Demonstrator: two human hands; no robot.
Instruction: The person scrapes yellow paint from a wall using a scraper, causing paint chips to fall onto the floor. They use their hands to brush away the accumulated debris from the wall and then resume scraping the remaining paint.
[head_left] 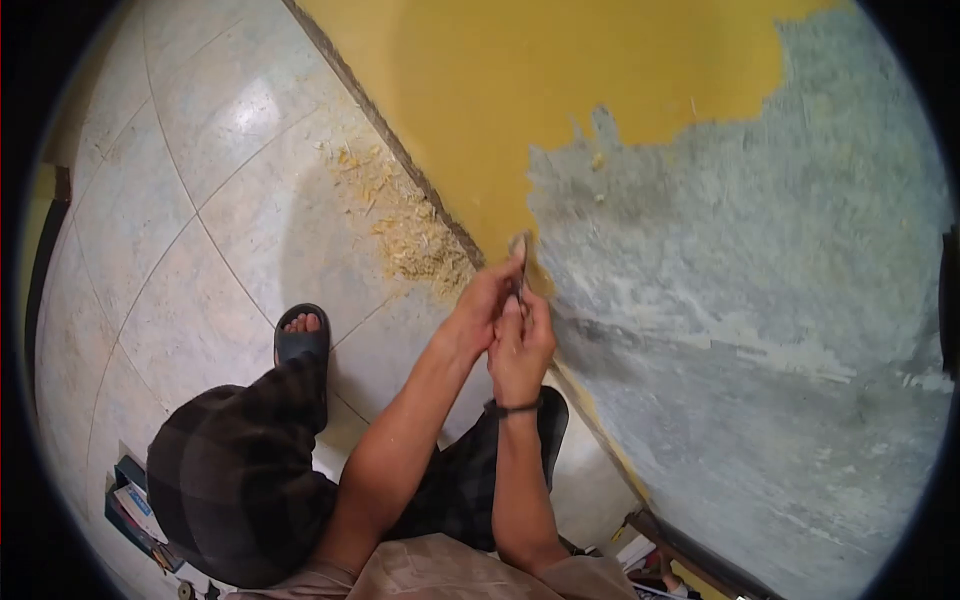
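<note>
Where yellow paint (460, 120) meets bare grey wall (750, 240) in the head view, both hands are wrapped around a thin scraper-like tool (522, 241). Left hand (488, 303) has its fingers closed along the upper part; right hand (523, 350) is curled snugly just below. The tip pokes out past the fingers, though they hide most of it, so can't swear what it is. Pale flakes (415, 245) lie on the tiled floor (220, 270) nearby.
</note>
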